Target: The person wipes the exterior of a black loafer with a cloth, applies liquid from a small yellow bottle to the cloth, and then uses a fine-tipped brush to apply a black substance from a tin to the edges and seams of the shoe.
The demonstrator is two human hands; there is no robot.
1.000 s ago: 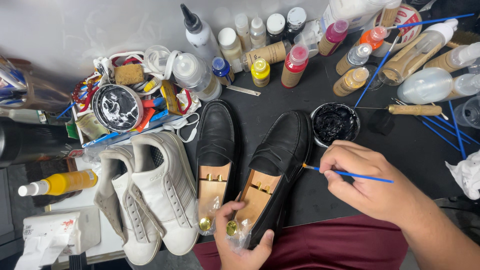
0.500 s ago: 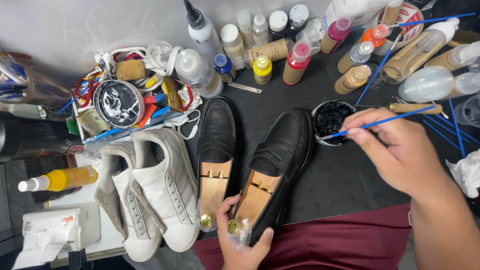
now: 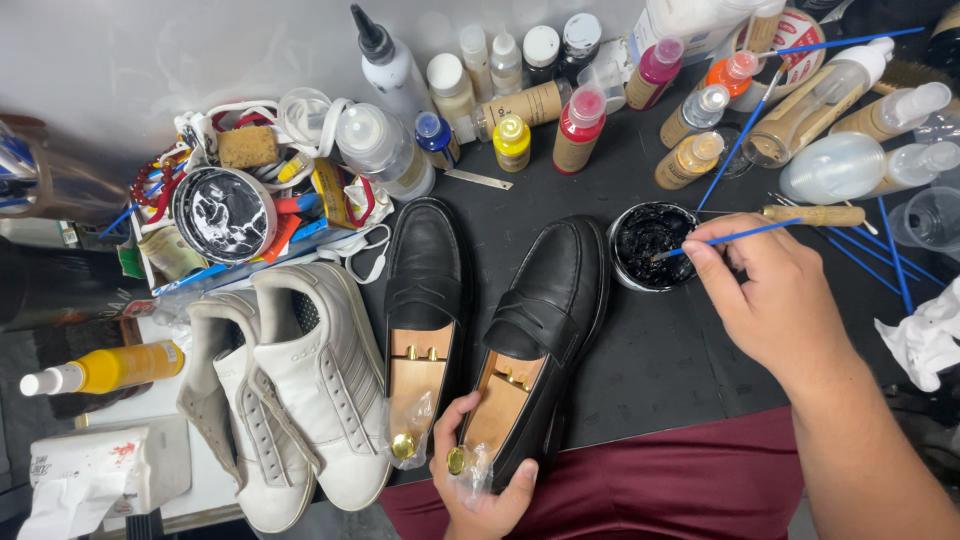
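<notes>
The right hand (image 3: pixel 775 300) is closed in a pinch around one thin blue-handled brush (image 3: pixel 725 238), thumb and fingertips gripping it near the middle. The brush tip lies inside a small round jar of black polish (image 3: pixel 650 243), which stands on the dark work mat (image 3: pixel 660 370) just left of that hand.

The left hand (image 3: pixel 478 475) is curled around the heel of the right-hand black leather loafer (image 3: pixel 545 310), thumb on the inner side and fingers wrapped over the outer side of the heel. That shoe lies toe away from the person, tilted slightly, between the two hands. A second black leather loafer (image 3: pixel 425 275) lies just beside it on the left, so there are two loafers, each fitted with a wooden shoe tree with a brass knob (image 3: pixel 403 446); two knobs show.

Left of the loafers lie two white leather sneakers (image 3: pixel 300 380), side by side and touching. Beyond them sits one round open tin with black and white smears (image 3: pixel 224 213) in a cluttered tray. One yellow squeeze bottle (image 3: pixel 105 368) lies on its side at the far left.

Along the back of the mat stands a crowd of small dye and cleaner bottles; I cannot count them surely. One has a red cap (image 3: pixel 580 125), one a yellow cap (image 3: pixel 511 140). Several more blue brushes (image 3: pixel 880 255) lie at the right, near a crumpled white cloth (image 3: pixel 925 335).
</notes>
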